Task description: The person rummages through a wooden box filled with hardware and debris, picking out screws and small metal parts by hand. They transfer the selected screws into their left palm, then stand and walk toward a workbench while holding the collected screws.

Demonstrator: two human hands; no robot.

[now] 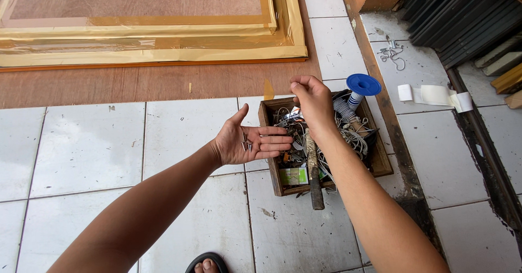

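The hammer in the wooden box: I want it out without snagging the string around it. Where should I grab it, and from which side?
Grip the hammer by the dark handle end that overhangs the box at its near rim. Come from the near side, above the tile. That end looks bare and free, while the head end seems buried among string and small hardware, so pulling it back toward you likely snags least.

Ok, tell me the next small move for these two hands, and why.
Probably bring the right hand across and drop what it pinches into the left hand. The left palm lies open and face up with a few small nails on it, while the right fingers are pinched shut above the wooden box of odds and ends.
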